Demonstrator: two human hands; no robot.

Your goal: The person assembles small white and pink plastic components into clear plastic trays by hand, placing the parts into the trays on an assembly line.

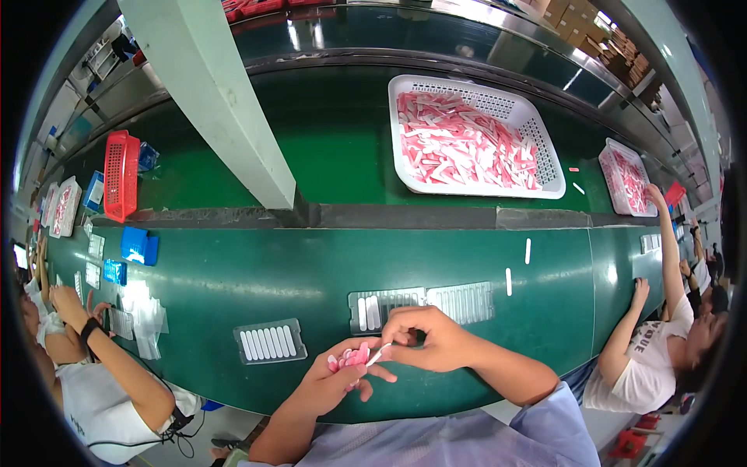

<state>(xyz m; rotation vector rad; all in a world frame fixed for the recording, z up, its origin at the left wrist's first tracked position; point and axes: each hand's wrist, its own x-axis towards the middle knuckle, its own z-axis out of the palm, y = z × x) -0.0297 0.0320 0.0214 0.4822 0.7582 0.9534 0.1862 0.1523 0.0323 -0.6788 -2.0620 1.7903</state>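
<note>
Pink strips fill the cupped left hand; the right hand pinches one white strip beside them, above the green desk.

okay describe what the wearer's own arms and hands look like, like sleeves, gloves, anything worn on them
Both hands are bare: no gloves, rings or watch show on the left hand or the right hand. The forearms are uncovered too. A light blue shirt covers the body, and its short sleeve ends near the right elbow. No sleeve edge shows clearly on the left arm.
</note>
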